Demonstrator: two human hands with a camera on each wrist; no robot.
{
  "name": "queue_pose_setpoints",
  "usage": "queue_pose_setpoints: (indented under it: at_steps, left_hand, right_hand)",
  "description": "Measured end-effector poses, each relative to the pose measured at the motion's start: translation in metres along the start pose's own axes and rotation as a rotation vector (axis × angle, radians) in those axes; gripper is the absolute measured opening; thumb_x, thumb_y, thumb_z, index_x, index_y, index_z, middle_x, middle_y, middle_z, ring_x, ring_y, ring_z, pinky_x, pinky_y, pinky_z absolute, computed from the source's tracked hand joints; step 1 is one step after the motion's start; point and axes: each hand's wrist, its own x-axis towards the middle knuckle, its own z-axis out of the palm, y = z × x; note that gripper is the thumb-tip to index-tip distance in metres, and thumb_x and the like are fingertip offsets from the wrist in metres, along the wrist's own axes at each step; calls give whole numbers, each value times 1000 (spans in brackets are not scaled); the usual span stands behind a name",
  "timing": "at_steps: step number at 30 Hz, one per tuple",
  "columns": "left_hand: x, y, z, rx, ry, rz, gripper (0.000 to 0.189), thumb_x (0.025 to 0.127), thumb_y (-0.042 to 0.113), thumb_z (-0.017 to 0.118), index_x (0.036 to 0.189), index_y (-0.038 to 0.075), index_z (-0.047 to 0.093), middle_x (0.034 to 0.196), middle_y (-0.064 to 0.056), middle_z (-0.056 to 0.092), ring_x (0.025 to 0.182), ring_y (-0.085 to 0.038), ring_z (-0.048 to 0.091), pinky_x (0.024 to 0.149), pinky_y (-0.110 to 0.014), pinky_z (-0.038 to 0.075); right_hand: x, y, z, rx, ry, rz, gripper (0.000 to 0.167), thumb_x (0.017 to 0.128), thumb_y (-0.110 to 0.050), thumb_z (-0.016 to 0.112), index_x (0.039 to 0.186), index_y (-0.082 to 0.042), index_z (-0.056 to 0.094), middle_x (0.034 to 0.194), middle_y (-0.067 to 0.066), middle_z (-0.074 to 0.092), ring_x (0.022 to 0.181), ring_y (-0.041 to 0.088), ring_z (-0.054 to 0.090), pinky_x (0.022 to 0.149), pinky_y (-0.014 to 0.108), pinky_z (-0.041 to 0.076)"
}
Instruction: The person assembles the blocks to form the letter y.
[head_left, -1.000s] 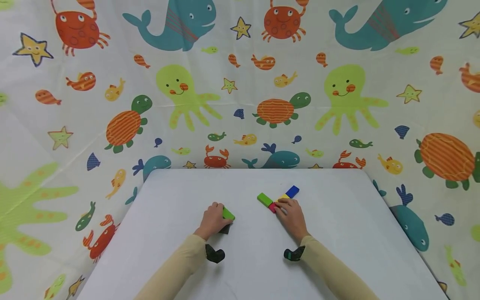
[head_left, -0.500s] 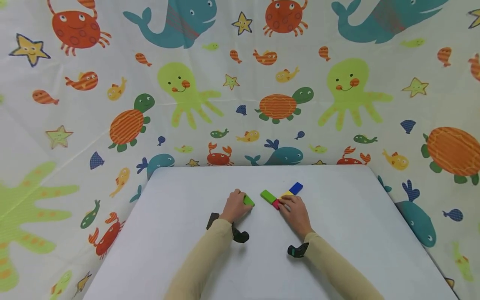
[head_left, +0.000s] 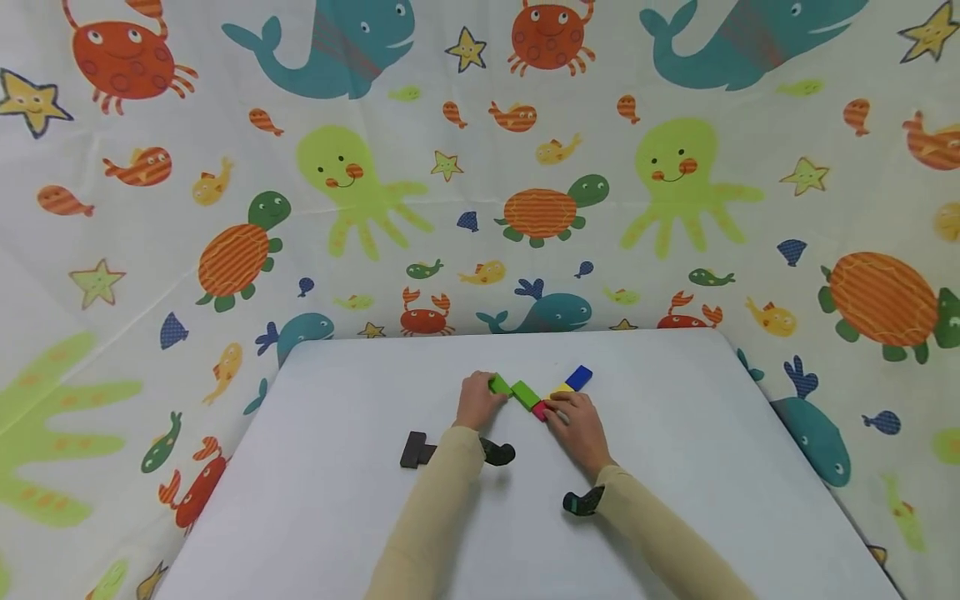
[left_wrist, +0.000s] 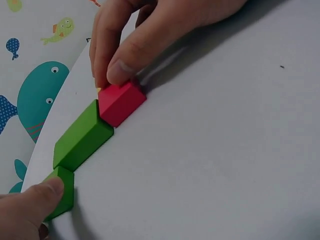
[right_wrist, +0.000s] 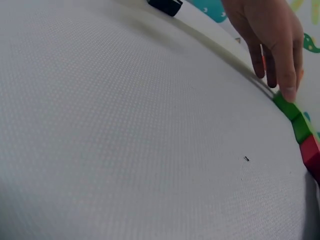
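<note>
My left hand (head_left: pixel 477 402) pinches a small green block (head_left: pixel 500 385) between thumb and fingers, its end meeting the corner of a second green block (head_left: pixel 527 396). That one butts against a red block (head_left: pixel 539 410), as the left wrist view shows closely. Thumb and fingertips of my right hand (head_left: pixel 580 429) grip the red block (left_wrist: pixel 121 105) from above. Beyond it a yellow block (head_left: pixel 561 388), partly covered by the fingers, leads to a blue block (head_left: pixel 579 377). Together the blocks form a bent row on the table. In the right wrist view, the left hand (right_wrist: pixel 275 42) holds the row's end.
Dark blocks (head_left: pixel 413 450) lie on the white table (head_left: pixel 337 517) left of my left forearm, partly hidden by the sleeve. A black wrist device (head_left: pixel 498 452) sits on the left wrist, another wrist device (head_left: pixel 583 502) on the right. Behind hangs a sea-animal cloth (head_left: pixel 450 283).
My left hand has carried the green block right and away from me, from beside the dark blocks to the end of the row. The right hand has stayed at the red block.
</note>
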Motion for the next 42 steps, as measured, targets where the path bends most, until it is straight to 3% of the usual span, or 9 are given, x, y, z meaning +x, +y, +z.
queue_pose_setpoints:
  at_steps: [4,18,25,30,33,38,42]
  left_hand:
    - [1,-4,-2,-60,32,5,42,83,4,74,121,-10,61,119,-23,61,108,-34,56,96,-47,45]
    - [19,-8,-2,-15,21,65,41,82,0,73,120,-13,61,119,-28,59,109,-37,56,95,-48,45]
    - [24,-11,0,-4,-17,36,44,84,2,72,124,-11,60,126,-28,54,115,-38,53,100,-47,43]
    - [25,-7,2,-69,69,11,42,85,4,73,121,-13,60,121,-29,53,111,-39,54,96,-48,45]
    - [27,-5,5,-102,125,47,35,85,6,73,113,-14,64,116,-32,56,109,-41,54,95,-50,45]
    - [29,-3,10,-77,124,104,21,85,6,73,98,-11,69,114,-33,58,113,-43,55,98,-51,44]
    - [30,0,12,-89,127,96,23,84,4,73,102,-11,70,115,-33,58,113,-44,55,99,-52,43]
  right_hand:
    - [-1,-3,3,2,-11,11,22,90,-20,72,109,-9,75,114,5,66,110,25,54,97,42,45]
    - [-1,1,-2,1,18,3,22,90,-19,72,109,-9,75,114,4,66,110,24,54,97,43,45]
    - [0,3,1,0,11,15,22,90,-21,72,109,-10,76,114,3,66,110,22,54,96,42,45]
    - [1,1,3,-2,0,28,22,91,-23,71,109,-12,76,114,2,66,110,21,54,97,39,45]
    - [2,-1,3,7,7,22,21,91,-21,72,109,-12,76,114,2,66,110,20,54,96,39,45]
    - [1,1,3,9,12,17,21,90,-21,72,109,-12,76,114,2,66,109,21,54,95,39,46]
    - [0,2,2,4,12,20,22,90,-22,72,109,-12,76,114,2,66,109,21,54,94,39,46]
